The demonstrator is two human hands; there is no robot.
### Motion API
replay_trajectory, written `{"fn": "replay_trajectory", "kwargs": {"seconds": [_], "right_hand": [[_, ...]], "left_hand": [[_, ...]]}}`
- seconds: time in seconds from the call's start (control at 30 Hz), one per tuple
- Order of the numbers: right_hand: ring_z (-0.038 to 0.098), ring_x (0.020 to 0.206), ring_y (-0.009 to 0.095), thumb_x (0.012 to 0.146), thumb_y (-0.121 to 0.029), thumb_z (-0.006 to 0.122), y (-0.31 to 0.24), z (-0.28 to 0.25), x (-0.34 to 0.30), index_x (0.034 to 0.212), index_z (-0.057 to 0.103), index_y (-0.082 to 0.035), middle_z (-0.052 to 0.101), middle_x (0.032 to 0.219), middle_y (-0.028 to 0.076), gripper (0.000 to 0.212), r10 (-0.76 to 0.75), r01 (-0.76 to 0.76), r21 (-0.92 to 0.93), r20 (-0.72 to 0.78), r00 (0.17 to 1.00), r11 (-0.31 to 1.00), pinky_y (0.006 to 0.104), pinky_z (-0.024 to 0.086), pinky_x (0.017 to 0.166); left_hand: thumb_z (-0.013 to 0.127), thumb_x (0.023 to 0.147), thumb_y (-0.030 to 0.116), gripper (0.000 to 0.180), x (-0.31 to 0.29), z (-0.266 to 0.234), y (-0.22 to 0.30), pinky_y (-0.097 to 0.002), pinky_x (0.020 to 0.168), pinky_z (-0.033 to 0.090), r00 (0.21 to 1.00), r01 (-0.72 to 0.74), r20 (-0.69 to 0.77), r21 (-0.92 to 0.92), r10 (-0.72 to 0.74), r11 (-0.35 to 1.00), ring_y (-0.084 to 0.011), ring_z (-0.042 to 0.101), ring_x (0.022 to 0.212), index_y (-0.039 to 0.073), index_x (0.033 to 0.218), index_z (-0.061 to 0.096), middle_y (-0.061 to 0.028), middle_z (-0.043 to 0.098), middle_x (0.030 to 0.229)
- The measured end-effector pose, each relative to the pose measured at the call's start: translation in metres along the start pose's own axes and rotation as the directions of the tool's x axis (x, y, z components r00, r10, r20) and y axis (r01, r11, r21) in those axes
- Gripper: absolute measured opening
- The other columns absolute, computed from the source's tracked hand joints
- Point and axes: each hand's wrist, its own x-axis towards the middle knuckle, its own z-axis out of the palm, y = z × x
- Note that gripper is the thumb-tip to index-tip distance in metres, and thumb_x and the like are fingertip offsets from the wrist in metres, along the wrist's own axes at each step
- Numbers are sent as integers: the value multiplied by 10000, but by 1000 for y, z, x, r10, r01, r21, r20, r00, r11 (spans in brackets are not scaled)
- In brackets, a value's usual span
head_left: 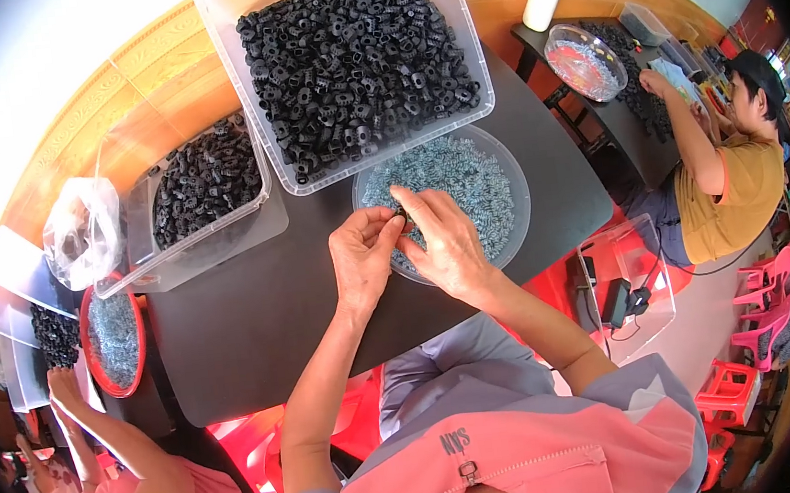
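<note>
Over the near-left rim of a clear round bowl point(521, 197), my two hands meet fingertip to fingertip. A small black plastic part point(401, 214) shows between them, mostly covered by fingers. My left hand point(364, 257) pinches it between thumb and fingers. From the other side, the thumb and bent fingers of my right hand point(453, 245) close around the same part. The bowl holds many small silvery pieces point(465, 177) that look like coil springs. Just beyond it, a large clear bin point(486, 107) is heaped with black plastic parts point(357, 68).
A smaller clear bin point(263, 224) of black parts stands left on the dark table point(232, 345), near a plastic bag point(83, 231). A red-rimmed basin point(143, 345) holds silvery pieces. Co-workers sit left and right point(731, 192). A clear box point(656, 301) with black devices is at my right.
</note>
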Motion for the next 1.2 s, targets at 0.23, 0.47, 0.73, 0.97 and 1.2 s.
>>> {"fn": "replay_trajectory", "kwargs": {"seconds": [0.23, 0.47, 0.73, 0.97, 1.2], "right_hand": [[608, 750, 283, 687, -60, 744, 12, -24, -8, 983, 627, -51, 601, 873, 96, 319, 147, -148, -4, -27, 989, 989, 350, 493, 631], [586, 716, 284, 719, -81, 705, 40, -40, -13, 872, 636, -45, 582, 782, 88, 171, 191, -195, -43, -95, 977, 980, 376, 467, 619], [554, 745, 295, 729, -74, 693, 57, -44, 7, 879, 646, -43, 583, 783, 90, 160, 143, -153, -114, -91, 985, 982, 384, 465, 653], [548, 788, 274, 724, -95, 703, 66, -21, 81, 922, 650, -70, 595, 796, 66, 206, 58, -92, -161, -205, 977, 983, 383, 462, 704], [566, 804, 308, 701, -77, 673, 91, 6, 105, 847, 654, -45, 601, 787, 100, 151, 61, -109, -266, -183, 981, 958, 400, 479, 714]], "left_hand": [[614, 838, -10, 93, -12, -18, 38, -169, 541, 422, 914, -320, -255, 28, 316, 947, -34, 535, 631, -3, 930, 608, -25, 652, 796], [612, 834, 0, 258, 10, -94, 112, -157, 419, 326, 548, -401, -467, 581, 694, 708, -29, 479, 495, 17, 1091, 631, -91, 667, 955], [631, 763, -85, 331, 0, -43, 66, -168, 446, 405, 676, -440, -285, 583, 679, 683, -55, 547, 631, 53, 1063, 658, -95, 630, 1047], [649, 775, -17, 251, 9, 4, -2, -207, 435, 356, 918, -368, -33, 305, 396, 878, -32, 404, 472, 34, 1021, 652, -38, 666, 837], [655, 796, 18, 192, 3, 4, -17, -184, 434, 323, 949, -294, -61, 181, 309, 939, -6, 380, 478, 21, 988, 664, -19, 639, 757]]}}
